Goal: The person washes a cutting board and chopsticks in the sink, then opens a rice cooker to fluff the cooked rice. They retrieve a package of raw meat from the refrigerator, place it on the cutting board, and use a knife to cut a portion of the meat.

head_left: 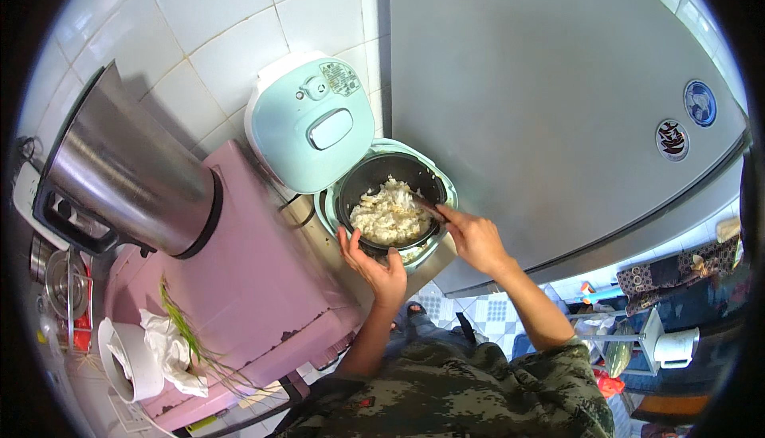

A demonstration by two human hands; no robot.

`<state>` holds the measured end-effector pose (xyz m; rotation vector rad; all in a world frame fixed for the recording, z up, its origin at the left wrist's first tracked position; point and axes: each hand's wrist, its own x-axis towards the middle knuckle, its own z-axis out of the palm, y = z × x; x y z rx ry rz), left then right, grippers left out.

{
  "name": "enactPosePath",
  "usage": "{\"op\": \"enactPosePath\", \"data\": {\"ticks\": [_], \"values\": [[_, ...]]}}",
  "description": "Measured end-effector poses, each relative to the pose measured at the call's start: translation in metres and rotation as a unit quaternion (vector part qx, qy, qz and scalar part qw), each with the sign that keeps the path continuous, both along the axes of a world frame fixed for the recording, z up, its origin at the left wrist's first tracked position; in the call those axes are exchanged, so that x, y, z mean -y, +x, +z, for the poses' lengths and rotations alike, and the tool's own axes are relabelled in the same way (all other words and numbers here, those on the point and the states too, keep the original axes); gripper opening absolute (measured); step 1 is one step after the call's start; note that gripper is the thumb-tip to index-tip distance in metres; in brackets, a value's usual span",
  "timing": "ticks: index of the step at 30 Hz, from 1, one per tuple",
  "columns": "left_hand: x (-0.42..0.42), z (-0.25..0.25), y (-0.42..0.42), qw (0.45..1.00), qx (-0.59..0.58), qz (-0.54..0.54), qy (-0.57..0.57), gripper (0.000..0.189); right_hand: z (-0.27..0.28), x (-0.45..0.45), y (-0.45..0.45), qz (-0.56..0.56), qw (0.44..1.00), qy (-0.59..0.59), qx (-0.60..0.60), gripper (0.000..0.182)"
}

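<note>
A light-green rice cooker (320,214) stands with its lid (287,133) raised. Inside its dark inner pot (364,178) lies a heap of cooked rice (388,229), with some grains stuck to the pot wall. My right hand (478,241) grips the brown handle of a spoon or rice paddle (427,205); its far end is in the rice and partly hidden. At the near left side of the pot, my left hand (376,270) is spread, thumb and fingers apart, with its fingertips against the rim.
A tall grey refrigerator (538,109) borders the cooker on the right. On the left, a pink cabinet-like unit (257,276) carries a large steel jug (131,169), green stalks (185,330), a white plastic bag (170,348) and a white container (134,360). White wall tiles (221,31) rise behind.
</note>
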<state>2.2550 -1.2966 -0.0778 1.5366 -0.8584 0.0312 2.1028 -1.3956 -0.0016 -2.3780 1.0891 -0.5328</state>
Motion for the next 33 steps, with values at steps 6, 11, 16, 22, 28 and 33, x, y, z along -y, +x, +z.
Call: {"op": "enactPosePath", "data": {"ticks": [6, 11, 16, 22, 28, 33], "values": [[-0.004, 0.016, -0.003, 0.999, 0.036, 0.009, 0.026, 0.061, -0.008, -0.011, -0.001, 0.011, 0.994, -0.082, 0.069, 0.046], [-0.006, 0.023, -0.007, 0.998, 0.044, 0.026, 0.040, 0.059, -0.047, -0.024, -0.028, -0.029, 0.978, -0.206, -0.015, 0.061], [-0.007, 0.025, -0.011, 0.997, 0.052, 0.036, 0.046, 0.060, -0.058, -0.042, -0.045, -0.031, 0.967, -0.246, -0.051, 0.064], [-0.013, 0.035, -0.013, 0.995, 0.072, 0.047, 0.055, 0.062, -0.074, -0.059, -0.066, -0.056, 0.975, -0.214, 0.009, 0.063], [-0.014, 0.042, -0.019, 0.995, 0.079, 0.029, 0.057, 0.062, -0.047, -0.043, -0.047, -0.044, 0.989, -0.107, 0.092, 0.049], [-0.015, 0.046, -0.017, 0.996, 0.069, 0.032, 0.050, 0.062, -0.018, -0.017, -0.023, -0.038, 0.995, 0.008, 0.088, 0.038]]}}
